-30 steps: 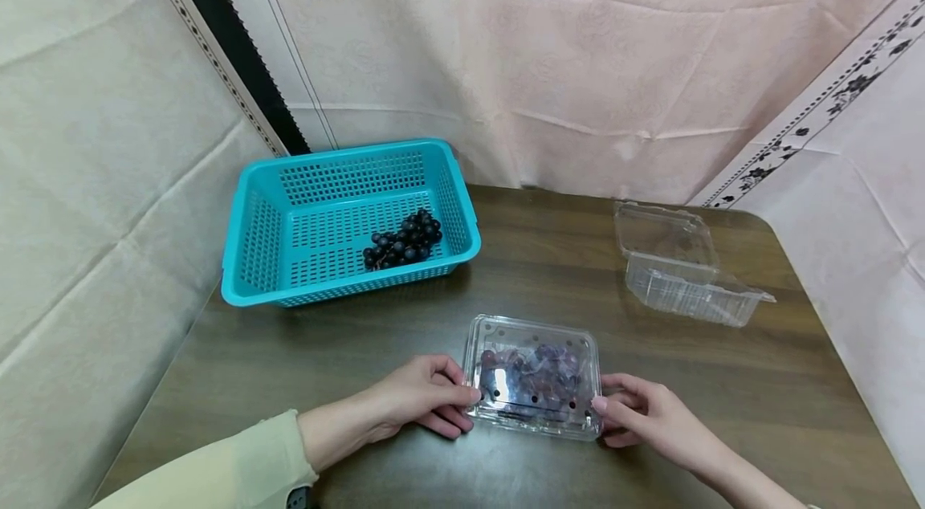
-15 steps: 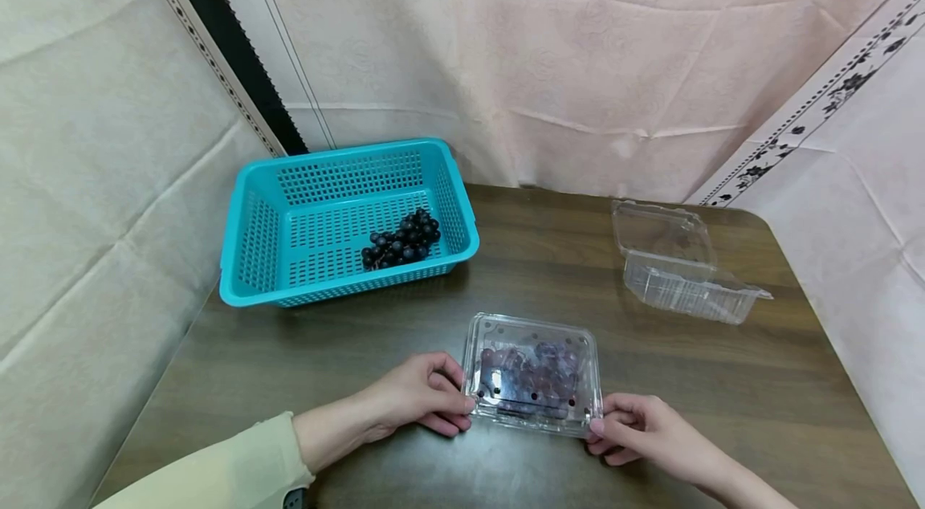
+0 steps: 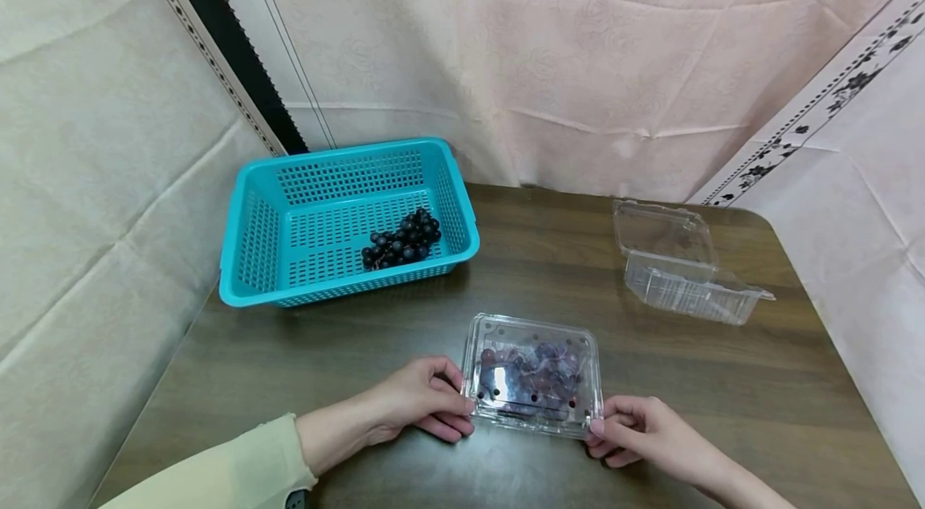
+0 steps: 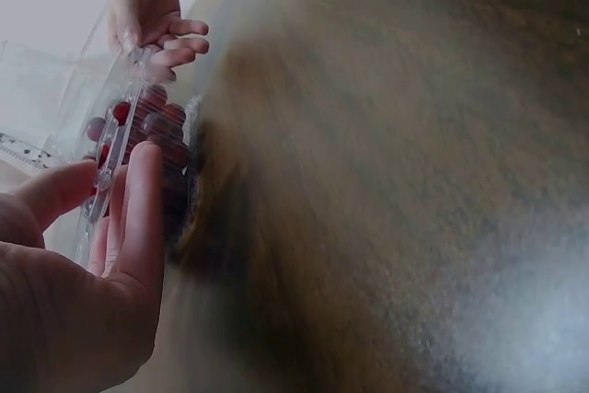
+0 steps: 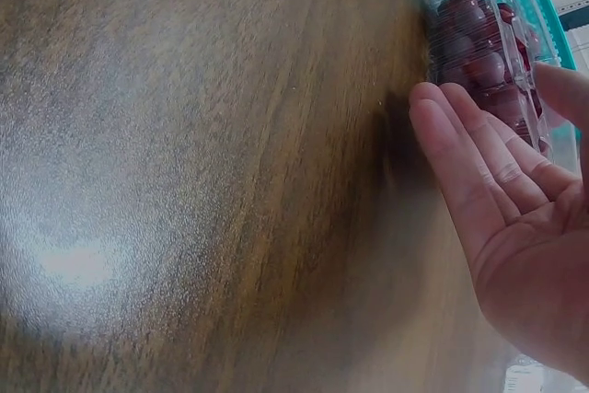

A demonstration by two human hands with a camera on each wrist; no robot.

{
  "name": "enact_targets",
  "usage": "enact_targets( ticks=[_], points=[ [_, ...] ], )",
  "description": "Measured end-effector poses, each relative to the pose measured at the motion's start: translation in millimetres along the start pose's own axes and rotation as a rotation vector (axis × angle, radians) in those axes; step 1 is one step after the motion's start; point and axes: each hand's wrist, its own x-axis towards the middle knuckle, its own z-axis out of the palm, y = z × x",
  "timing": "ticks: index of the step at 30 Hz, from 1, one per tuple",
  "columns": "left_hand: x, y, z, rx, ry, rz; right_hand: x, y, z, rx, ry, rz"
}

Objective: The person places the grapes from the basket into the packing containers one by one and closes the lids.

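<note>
Pinching grape clamshell (image 3: 535, 334) by its rim (image 3: 531, 425), likely stiffest there, my left hand (image 3: 422, 403) and right hand (image 3: 639, 433) half-closed; probably light, bruisable.

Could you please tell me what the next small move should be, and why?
I would probably ease up the near edge of the lid. The lid lies over the grapes, and the left hand and right hand grip the box near its two near corners, so both seem well placed to lift together.
</note>
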Motion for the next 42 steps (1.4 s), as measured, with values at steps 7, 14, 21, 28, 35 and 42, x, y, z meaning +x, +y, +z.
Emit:
enact_targets(
  ticks=[7, 14, 21, 28, 35, 42],
  points=[
    [-0.5, -1.8, 4.1, -0.034, 0.019, 0.004, -1.0, 0.5, 0.5, 0.027, -0.003, 0.012],
    [-0.1, -3.0, 6.1, -0.038, 0.030, 0.018, -3.3, 0.4, -0.2, 0.060, -0.022, 0.028],
    [-0.1, -4.8, 7.4, -0.017, 0.052, 0.029, -3.4, -1.5, -0.5, 0.096, -0.040, 0.042],
    [-0.2, -3.9, 8.4, -0.015, 0.056, 0.021, -2.4, 3.7, 0.4, 0.133, -0.047, 0.011],
    [-1.5, -1.9, 7.9, -0.012, 0.040, 0.018, -1.5, 4.1, 2.0, 0.135, -0.042, 0.003],
    [-2.0, 0.4, 7.5, 0.018, 0.025, 0.018, -1.6, 5.1, 3.1, 0.158, -0.059, 0.000]
  ],
)
